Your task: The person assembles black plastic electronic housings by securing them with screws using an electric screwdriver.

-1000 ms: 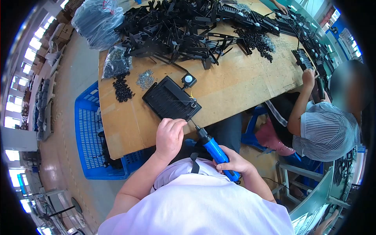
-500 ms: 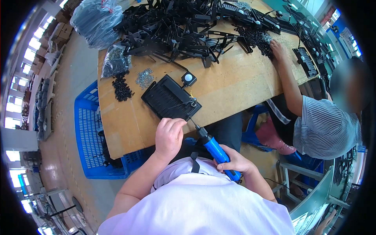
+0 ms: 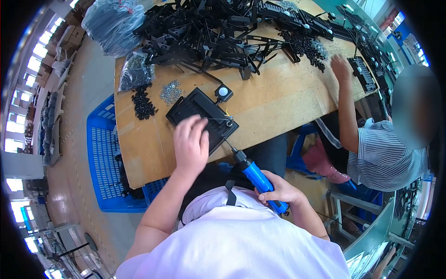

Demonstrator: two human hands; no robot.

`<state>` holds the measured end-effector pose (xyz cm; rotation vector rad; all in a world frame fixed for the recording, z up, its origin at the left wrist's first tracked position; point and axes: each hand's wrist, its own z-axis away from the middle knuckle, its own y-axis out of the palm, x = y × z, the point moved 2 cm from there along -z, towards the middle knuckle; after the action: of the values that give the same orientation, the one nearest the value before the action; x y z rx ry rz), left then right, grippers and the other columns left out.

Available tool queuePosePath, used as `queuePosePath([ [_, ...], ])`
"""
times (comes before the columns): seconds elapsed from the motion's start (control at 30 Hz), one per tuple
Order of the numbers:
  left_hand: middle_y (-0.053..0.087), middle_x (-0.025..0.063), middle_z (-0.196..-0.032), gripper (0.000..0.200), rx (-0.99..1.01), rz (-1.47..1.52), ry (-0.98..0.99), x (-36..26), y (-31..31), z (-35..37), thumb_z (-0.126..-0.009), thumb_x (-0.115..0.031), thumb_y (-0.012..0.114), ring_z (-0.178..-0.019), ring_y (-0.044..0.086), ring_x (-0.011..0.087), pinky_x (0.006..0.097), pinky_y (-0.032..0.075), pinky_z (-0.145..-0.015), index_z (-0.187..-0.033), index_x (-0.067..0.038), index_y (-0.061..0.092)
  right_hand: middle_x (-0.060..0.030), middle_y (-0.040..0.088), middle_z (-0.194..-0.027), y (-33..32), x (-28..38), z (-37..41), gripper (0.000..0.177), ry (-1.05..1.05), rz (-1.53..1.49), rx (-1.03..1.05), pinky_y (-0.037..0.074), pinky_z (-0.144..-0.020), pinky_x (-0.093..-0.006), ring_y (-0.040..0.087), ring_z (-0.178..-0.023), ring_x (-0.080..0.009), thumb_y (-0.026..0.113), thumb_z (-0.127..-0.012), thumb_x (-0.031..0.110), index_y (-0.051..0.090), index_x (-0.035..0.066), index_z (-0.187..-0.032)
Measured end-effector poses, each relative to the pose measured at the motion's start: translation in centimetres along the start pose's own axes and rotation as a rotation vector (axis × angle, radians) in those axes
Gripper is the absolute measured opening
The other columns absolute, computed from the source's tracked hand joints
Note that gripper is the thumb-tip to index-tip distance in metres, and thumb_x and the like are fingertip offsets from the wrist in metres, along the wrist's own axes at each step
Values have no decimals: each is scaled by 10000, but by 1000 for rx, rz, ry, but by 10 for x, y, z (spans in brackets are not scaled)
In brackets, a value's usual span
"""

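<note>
My right hand is wrapped round a blue electric screwdriver at the table's front edge. Its bit points up and left, with the tip at the near right edge of a black floodlight housing. That housing lies on the table at a slant, and a round white sensor on a black mount sits at its far corner. Thin wires show near its right end. Over the housing's near left part is my left hand, fingers loosely bent and thumb apart, with nothing visible in it.
Small silvery parts and black screws lie in piles left of the housing. Black brackets are heaped behind. A blue crate stands at the left. At the right sits a co-worker, one arm over the table.
My left hand has moved up and left from the housing's near edge to over the housing. The screwdriver has hardly moved. The co-worker's hand has pulled away from the black screws, to the right.
</note>
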<state>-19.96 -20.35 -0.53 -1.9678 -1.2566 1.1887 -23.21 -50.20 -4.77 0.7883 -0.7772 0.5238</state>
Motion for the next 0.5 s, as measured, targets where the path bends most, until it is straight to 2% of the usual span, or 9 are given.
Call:
queuePosePath([
  [0.1, 572, 167, -1370, 408, 3, -208, -45, 23, 18, -28, -939, -175, 634, -1310, 491, 385, 483, 380, -1113, -1337, -86, 622, -97, 621, -956, 2, 5, 1, 842, 16, 1, -14, 540, -651, -314, 637, -738, -171, 858, -806, 210, 368, -7, -1456],
  [0.13, 544, 177, -1418, 436, 59, -236, -61, 30, 26, -33, -965, -223, 617, -1362, 454, 388, 512, 348, -1142, -1395, -153, 597, -98, 621, -958, 2, 6, 1, 845, 14, -1, -15, 540, -651, -314, 637, -741, -171, 860, -806, 216, 368, -7, -1456],
  [0.27, 521, 194, -1434, 434, 101, -276, -29, 32, 41, -37, -963, -255, 619, -1380, 450, 378, 564, 325, -1149, -1394, -210, 603, -100, 621, -967, 0, 8, 1, 855, 19, -2, -17, 541, -650, -314, 638, -754, -170, 864, -803, 236, 369, -7, -1455],
  [0.4, 515, 203, -1431, 419, 121, -265, -34, 29, 38, -38, -961, -252, 618, -1371, 463, 366, 560, 329, -1147, -1377, -207, 609, -85, 617, -1022, -2, 9, 3, 807, 43, 27, -27, 557, -714, -309, 646, -808, -157, 853, -820, 231, 403, -4, -1448],
  [0.5, 511, 212, -1427, 414, 128, -276, -32, 27, 37, -40, -957, -247, 620, -1363, 470, 361, 566, 333, -1142, -1369, -205, 609, -95, 626, -1031, -7, 4, 2, 825, 38, 89, -47, 561, -710, -318, 654, -815, -165, 858, -812, 236, 405, 5, -1462],
])
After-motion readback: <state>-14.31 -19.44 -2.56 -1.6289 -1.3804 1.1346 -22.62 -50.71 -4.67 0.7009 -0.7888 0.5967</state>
